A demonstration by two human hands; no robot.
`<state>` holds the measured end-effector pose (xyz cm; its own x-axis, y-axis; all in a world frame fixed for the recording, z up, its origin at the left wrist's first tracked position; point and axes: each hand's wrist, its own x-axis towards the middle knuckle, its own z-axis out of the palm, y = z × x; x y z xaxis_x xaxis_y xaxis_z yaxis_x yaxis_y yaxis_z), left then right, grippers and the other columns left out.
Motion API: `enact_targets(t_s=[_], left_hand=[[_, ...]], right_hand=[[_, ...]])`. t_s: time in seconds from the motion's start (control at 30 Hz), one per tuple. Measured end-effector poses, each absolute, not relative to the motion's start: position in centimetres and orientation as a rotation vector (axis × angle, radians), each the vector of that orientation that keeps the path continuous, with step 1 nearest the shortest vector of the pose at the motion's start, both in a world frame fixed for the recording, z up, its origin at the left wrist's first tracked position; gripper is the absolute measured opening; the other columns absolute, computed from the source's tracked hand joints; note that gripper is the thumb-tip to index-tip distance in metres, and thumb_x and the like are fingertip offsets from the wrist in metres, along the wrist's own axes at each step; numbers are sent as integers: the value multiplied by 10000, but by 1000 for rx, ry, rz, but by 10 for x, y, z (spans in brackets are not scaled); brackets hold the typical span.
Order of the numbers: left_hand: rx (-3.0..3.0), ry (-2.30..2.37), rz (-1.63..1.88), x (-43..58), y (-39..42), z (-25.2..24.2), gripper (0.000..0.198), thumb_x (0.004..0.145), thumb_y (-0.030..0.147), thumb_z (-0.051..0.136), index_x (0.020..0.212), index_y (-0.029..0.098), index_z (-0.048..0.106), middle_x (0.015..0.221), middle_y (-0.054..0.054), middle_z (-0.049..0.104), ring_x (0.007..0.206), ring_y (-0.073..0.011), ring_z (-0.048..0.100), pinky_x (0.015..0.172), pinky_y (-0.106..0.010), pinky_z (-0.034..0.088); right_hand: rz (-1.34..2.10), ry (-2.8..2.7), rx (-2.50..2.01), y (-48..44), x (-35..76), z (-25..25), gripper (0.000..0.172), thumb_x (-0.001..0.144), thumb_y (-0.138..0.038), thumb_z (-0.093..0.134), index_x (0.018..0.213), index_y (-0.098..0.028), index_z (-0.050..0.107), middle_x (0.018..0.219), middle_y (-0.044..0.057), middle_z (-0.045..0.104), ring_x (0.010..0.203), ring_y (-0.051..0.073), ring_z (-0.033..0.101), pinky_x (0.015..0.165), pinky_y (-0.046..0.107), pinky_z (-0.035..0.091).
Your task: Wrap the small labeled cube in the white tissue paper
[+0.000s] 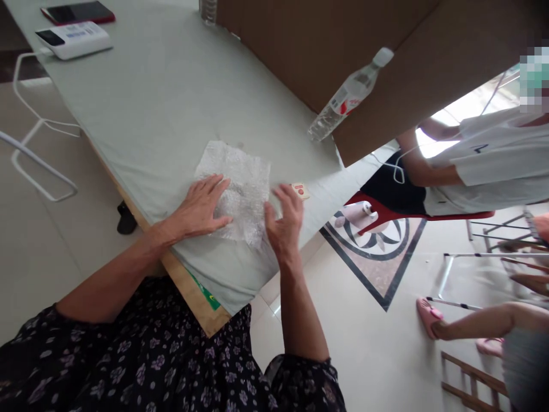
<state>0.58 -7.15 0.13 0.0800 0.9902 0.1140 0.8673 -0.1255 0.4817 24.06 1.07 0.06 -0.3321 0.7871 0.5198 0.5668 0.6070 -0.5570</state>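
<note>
Head view: L/R below = left hand (201,209) and right hand (285,223), both at centre frame. L lies flat, palm down, fingers spread, pressing the left part of the bubble wrap sheet (240,177); it grips nothing. R is just beside the wrap's right edge, released, fingers loosely bent, thumb apart from them with nothing between. Thumb is at the wrap's edge; can't tell if it touches. Wrap lies flat on the table (171,103) (pale green cover), centre frame, near the table's front edge. A small box (300,190) w/ a red dot sits on the table just past R's fingertips, apart from the wrap.

Upper centre-right: clear water bottle (349,94), white cap, red label, next to a big brown cardboard box (300,46). Upper left: dark phone (79,11) and a white device (72,39) close together, well apart from the hands. Right edge: another person (493,154) in a white shirt, seated. Lower right: a foot in a pink slipper (429,315) on the tile floor.
</note>
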Motion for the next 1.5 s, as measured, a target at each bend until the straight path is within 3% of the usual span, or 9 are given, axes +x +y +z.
enact_targets(t_s=[0.17, 0.47, 0.6, 0.8, 0.87, 0.97, 1.1, 1.3, 1.5], left_hand=[[2113, 1862, 450, 7, -53, 11, 800, 896, 304, 550, 1636, 100, 322, 1716, -216, 358, 1615, -370, 293, 1311, -553, 232], [1973, 2112, 189, -15, -68, 7, 869, 954, 600, 543, 1634, 91, 362, 1762, -198, 267, 1647, -411, 184, 1330, -565, 125], [1920, 2158, 142, -23, -79, 9, 891, 951, 617, 548, 1642, 91, 346, 1764, -199, 259, 1649, -415, 175, 1330, -564, 127], [1936, 2188, 263, -27, -95, 8, 803, 912, 551, 644, 1572, 134, 460, 1718, -210, 358, 1618, -436, 262, 1311, -609, 189], [1960, 2201, 369, -23, -98, 8, 753, 911, 516, 662, 1536, 128, 503, 1694, -225, 395, 1605, -440, 292, 1302, -621, 218], [2056, 2136, 492, -16, -95, 9, 639, 925, 452, 650, 1470, 128, 572, 1657, -221, 456, 1581, -421, 354, 1284, -606, 287], [2123, 2022, 512, -12, -75, 12, 595, 924, 414, 638, 1458, 154, 594, 1667, -187, 453, 1583, -386, 364, 1283, -553, 328], [2063, 1966, 336, -13, -44, 7, 687, 923, 473, 639, 1526, 158, 540, 1709, -191, 385, 1613, -400, 295, 1308, -583, 241], [2085, 1958, 549, -18, -51, 3, 758, 891, 512, 667, 1551, 179, 498, 1686, -186, 424, 1592, -403, 334, 1300, -585, 243]], right_hand=[[522, -2543, -1051, 8, 192, 7, 606, 963, -290, 603, 1542, -150, 491, 1634, 180, 507, 1530, 314, 450, 1259, 521, 370], [404, -2576, -1278, -3, 228, -11, 721, 1020, -568, 558, 1573, -114, 467, 1686, 204, 435, 1582, 358, 372, 1293, 552, 275], [347, -2478, -1360, -15, 249, -17, 651, 1007, -538, 581, 1514, -133, 537, 1637, 213, 498, 1517, 372, 448, 1236, 582, 330], [253, -2119, -1369, -7, 274, -21, 263, 962, -357, 571, 1141, -231, 717, 1362, 153, 698, 1286, 333, 622, 1110, 586, 435], [213, -1998, -1358, 7, 277, -22, 309, 940, -366, 566, 1196, -239, 682, 1396, 161, 660, 1317, 339, 600, 1102, 596, 445], [199, -1898, -1420, 34, 275, -24, 542, 890, -447, 611, 1379, -218, 561, 1497, 203, 567, 1407, 371, 526, 1114, 622, 442], [265, -1833, -1587, 65, 271, -31, 776, 814, -498, 667, 1474, -155, 446, 1496, 263, 536, 1346, 400, 558, 1127, 668, 416], [374, -1761, -1505, 84, 276, -37, 642, 791, -421, 652, 1375, -179, 540, 1312, 186, 654, 1138, 315, 633, 1098, 602, 456], [622, -1731, -1311, 62, 262, -14, 539, 780, -424, 714, 1267, -209, 632, 1153, 96, 740, 910, 218, 662, 820, 408, 568]])
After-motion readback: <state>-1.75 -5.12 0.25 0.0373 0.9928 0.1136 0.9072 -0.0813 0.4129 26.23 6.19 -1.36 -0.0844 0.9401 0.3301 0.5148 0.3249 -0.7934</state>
